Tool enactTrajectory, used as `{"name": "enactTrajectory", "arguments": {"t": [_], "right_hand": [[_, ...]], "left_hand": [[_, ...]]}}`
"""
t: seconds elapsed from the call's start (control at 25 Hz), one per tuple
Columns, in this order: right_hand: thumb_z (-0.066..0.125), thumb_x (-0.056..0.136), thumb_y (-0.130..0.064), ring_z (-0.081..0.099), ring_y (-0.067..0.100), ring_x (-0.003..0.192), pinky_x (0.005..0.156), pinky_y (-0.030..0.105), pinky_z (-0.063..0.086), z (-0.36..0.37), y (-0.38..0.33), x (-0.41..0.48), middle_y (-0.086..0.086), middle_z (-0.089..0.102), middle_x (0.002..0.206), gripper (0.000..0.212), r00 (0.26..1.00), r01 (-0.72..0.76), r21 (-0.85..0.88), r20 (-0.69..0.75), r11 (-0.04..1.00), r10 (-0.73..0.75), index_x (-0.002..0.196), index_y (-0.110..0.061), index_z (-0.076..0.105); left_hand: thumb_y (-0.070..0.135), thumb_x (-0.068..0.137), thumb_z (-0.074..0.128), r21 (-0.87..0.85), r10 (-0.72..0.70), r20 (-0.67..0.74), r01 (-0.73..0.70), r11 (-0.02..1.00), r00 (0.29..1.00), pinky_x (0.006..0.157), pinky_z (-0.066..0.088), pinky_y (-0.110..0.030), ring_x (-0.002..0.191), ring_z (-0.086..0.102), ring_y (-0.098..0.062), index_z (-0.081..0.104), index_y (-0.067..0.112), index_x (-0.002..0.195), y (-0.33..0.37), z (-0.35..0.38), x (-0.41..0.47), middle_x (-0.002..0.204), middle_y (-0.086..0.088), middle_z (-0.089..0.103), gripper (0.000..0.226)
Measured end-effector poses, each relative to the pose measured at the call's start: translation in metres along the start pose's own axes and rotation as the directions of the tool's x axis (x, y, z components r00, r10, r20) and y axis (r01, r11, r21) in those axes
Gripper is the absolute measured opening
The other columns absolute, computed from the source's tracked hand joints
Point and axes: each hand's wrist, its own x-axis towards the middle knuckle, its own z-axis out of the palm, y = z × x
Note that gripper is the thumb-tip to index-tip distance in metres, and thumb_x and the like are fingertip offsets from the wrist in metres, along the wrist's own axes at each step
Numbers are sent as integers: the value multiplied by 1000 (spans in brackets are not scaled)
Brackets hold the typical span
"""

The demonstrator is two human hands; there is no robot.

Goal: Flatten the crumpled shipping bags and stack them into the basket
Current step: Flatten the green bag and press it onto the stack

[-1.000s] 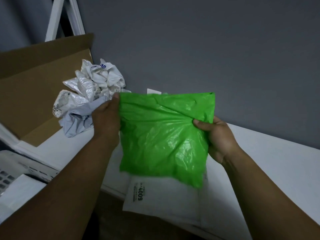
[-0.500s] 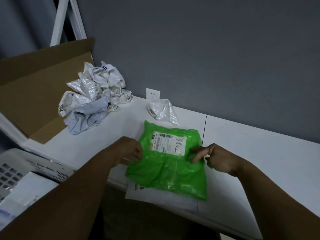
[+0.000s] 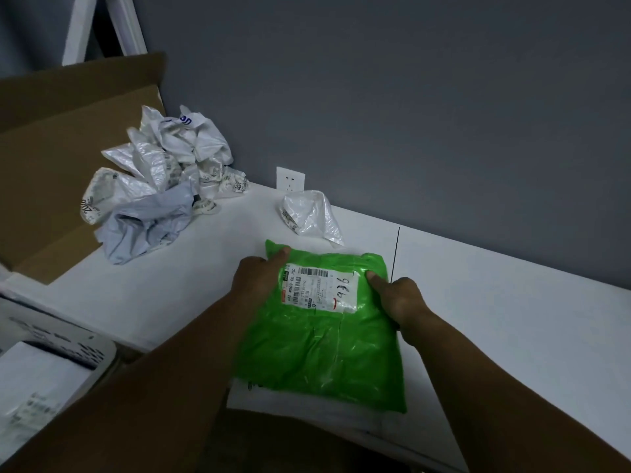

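Nearest, a flat white bag (image 3: 307, 409) pokes out from under the near edge of the green bag (image 3: 324, 349), which now lies label (image 3: 321, 290) up on the table (image 3: 512, 322). A second ago it hung in the air, stretched between both hands with its plain side showing, so it has been turned over and set down. That suggests the shaking-out is over and the pressing flat has begun. It still looks puffy and creased, so smoothing probably comes before it can go into the basket (image 3: 78, 346), which sits low to the left of the green bag with flat bags already inside. The left hand (image 3: 256, 278) rests on the green bag's far-left corner with one finger along the edge. The right hand (image 3: 399, 298) presses a straight forefinger just right of the label, its other fingers bent. Whether either hand also pinches the edge cannot be told. Just beyond the green bag lies one crumpled clear bag (image 3: 310, 216), and farther beyond to the left a pile (image 3: 160, 179) of crumpled bags waits against a box (image 3: 51, 148).
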Motion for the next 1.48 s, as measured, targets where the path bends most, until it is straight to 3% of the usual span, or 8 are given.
{"name": "enactTrajectory", "arguments": {"t": [0.2, 0.4, 0.72, 0.92, 1.12, 1.24, 1.36, 1.48], "right_hand": [[67, 93, -3, 73, 34, 79, 61, 39, 61, -1, 4, 1, 24, 73, 96, 11, 992, -67, 227, 116, 972, 41, 100, 5, 66], [79, 85, -12, 72, 33, 82, 77, 47, 61, 1, 8, 10, 20, 72, 95, 21, 993, 70, 143, -105, 987, -56, 96, 0, 65], [55, 95, -58, 65, 32, 90, 90, 46, 54, -5, 4, 19, 13, 66, 96, 50, 991, 12, 101, -131, 995, 1, 91, -8, 62], [64, 97, -21, 70, 41, 92, 85, 63, 56, -2, 12, 29, 30, 69, 98, 26, 986, 62, 265, -169, 962, -17, 86, 2, 66], [68, 93, -39, 67, 42, 91, 86, 55, 56, 3, 16, 34, 26, 68, 91, 47, 965, 61, 128, -261, 990, -26, 88, 8, 64], [51, 95, -58, 48, 40, 126, 103, 52, 41, 8, 9, 17, 23, 52, 134, 63, 910, 65, -289, -375, 955, -175, 129, -5, 54], [21, 98, -59, 11, 37, 151, 118, 57, 16, 32, 14, -10, 13, 16, 165, 67, 785, 388, -758, -26, 524, -619, 155, -24, 30], [4, 98, -63, -15, 36, 153, 119, 64, -2, 49, 28, -11, 4, -8, 169, 66, 866, 412, -826, 224, 384, -448, 159, -38, 4]], "left_hand": [[28, 87, 73, -8, 233, -13, -233, 972, 972, 78, 60, -43, 78, 72, -27, 76, 17, 88, -17, 8, 7, 84, -7, 75, 12], [65, 92, 49, 347, 227, -130, -170, 923, 965, 68, 48, -34, 69, 61, -24, 61, 15, 66, -17, 10, 10, 70, -4, 64, 57], [33, 99, 54, 69, 318, -14, -316, 946, 948, 82, 56, -43, 81, 69, -27, 73, 14, 98, -21, 9, 23, 88, -10, 73, 27], [41, 99, 53, -7, 222, -128, -225, 974, 967, 61, 41, -30, 61, 54, -22, 62, -9, 77, -15, 7, 20, 69, -22, 60, 55], [50, 97, 52, 169, 232, -190, -201, 965, 954, 73, 51, -39, 81, 64, -27, 68, 8, 91, -20, 11, 21, 87, -11, 68, 45], [36, 94, 58, 496, 466, -239, -305, 813, 852, 96, 46, -45, 121, 50, -32, 50, 12, 136, -10, 16, 10, 131, -13, 52, 49], [33, 96, 50, 744, 655, 84, -484, 461, 751, 116, 27, -49, 143, 26, -31, 43, 19, 145, -3, 38, -12, 155, -11, 33, 52], [45, 102, 27, 829, 471, 306, -475, 295, 827, 119, 2, -60, 151, -1, -34, 18, 32, 155, -31, 59, -22, 166, -6, 3, 55]]}}
